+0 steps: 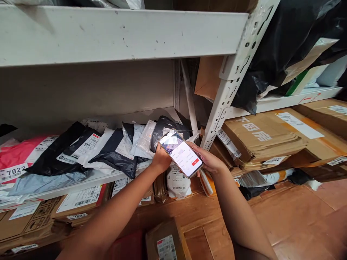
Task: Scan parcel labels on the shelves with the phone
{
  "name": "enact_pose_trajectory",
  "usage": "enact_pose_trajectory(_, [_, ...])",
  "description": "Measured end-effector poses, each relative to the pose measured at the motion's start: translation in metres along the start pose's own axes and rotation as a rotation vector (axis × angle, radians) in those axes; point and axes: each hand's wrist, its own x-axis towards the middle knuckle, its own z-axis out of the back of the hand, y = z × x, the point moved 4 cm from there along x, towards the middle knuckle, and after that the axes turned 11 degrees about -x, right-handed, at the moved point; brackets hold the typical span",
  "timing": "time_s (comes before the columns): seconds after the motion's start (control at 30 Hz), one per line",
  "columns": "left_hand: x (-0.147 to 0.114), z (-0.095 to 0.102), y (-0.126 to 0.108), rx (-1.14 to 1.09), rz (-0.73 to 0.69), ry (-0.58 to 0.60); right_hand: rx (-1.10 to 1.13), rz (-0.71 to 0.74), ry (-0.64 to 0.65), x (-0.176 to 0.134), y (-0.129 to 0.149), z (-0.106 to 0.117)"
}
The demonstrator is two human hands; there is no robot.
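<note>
A smartphone with a lit screen is held between my two hands, tilted over the front of a shelf. Its screen shows a camera picture at the top and a white form with a red button below. My left hand is closed around the phone's left edge. My right hand grips its right edge, with the fingers partly hidden behind it. Just beyond the phone lies a dark mailer bag with a label. Beside it are a clear-wrapped white parcel and a black mailer bag.
A white metal shelf beam runs across above the parcels, joined to a slotted upright. Cardboard boxes are stacked at right. More boxes sit below the shelf, and another box stands on the tiled floor.
</note>
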Motion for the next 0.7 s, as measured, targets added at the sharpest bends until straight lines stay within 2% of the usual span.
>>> enact_pose_trajectory(0.37, [-0.0044,-0.0055,0.0010,0.040,-0.038,-0.074,0.030,0.013,-0.029,0.0030,-0.0003,0.0001])
enact_pose_trajectory(0.7, [-0.0022,0.0035,-0.0054,-0.002,-0.045,-0.111,0.019,-0.012,-0.022,-0.0010,-0.0007,-0.0005])
